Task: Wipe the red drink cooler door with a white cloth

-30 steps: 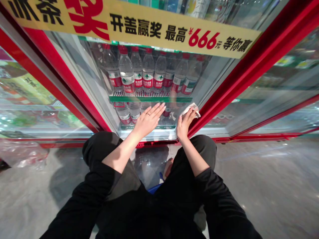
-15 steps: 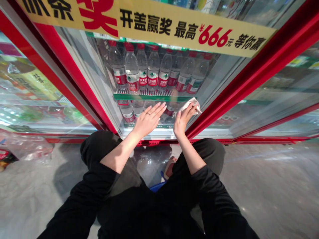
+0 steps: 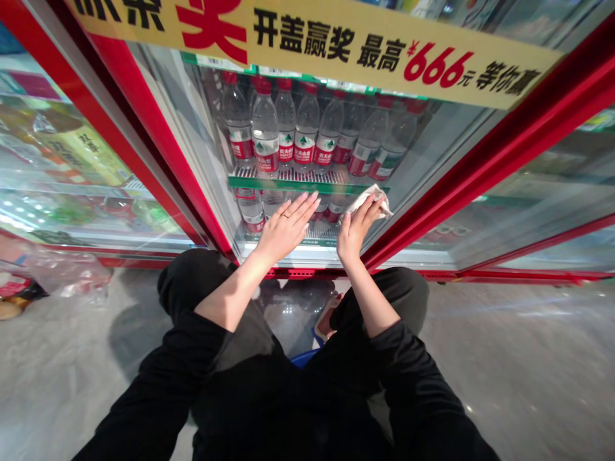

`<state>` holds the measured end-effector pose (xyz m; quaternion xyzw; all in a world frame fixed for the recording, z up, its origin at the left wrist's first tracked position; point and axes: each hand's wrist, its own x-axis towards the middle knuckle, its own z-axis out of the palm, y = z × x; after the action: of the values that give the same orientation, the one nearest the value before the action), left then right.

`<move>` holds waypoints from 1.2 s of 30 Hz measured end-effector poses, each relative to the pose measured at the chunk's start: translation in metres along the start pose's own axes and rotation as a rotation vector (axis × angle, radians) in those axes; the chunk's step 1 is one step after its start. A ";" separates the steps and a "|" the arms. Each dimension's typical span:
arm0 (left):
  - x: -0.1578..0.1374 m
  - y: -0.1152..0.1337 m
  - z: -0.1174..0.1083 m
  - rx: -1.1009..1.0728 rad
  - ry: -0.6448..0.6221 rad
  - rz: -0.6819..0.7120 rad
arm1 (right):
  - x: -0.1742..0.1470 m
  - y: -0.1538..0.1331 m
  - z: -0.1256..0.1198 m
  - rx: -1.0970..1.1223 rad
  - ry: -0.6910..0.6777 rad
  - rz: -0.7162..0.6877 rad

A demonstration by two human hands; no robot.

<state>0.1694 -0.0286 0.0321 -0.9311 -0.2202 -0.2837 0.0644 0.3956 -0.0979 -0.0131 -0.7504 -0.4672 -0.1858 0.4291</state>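
My left hand [image 3: 288, 225] is held flat with its fingers stretched out, in front of the lower part of a drinks fridge's glass door [image 3: 408, 169]. A ring shows on one finger. Whether its palm touches the glass I cannot tell. Under the fingers of my right hand [image 3: 354, 232] is a crumpled white cloth [image 3: 367, 194], held against the glass near the door's right side. Behind the glass stand several water bottles [image 3: 265, 134] with red caps, on a shelf with a green edge [image 3: 307, 184]. More bottles on the level below are partly hidden by my hands.
A yellow sign strip [image 3: 307, 41] crosses the door above. Red frames [image 3: 480, 153] divide it from neighbouring fridges. On the grey floor [image 3: 504, 371] at left lies a clear plastic bag [image 3: 72, 272]. Something blue [image 3: 303, 358] shows beneath me, between my legs.
The view has shifted a little, so the fridge, sign and bottles sit farther right. My hands keep nearly the same pose, the left flat and the right on the cloth.
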 end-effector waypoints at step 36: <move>-0.046 -0.030 -0.015 0.023 0.049 -0.136 | -0.017 -0.043 0.038 -0.140 -0.139 -0.176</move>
<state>0.1144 -0.0228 0.0189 -0.9059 -0.2845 -0.3076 0.0609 0.3457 -0.0671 -0.0257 -0.7456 -0.5457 -0.2023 0.3245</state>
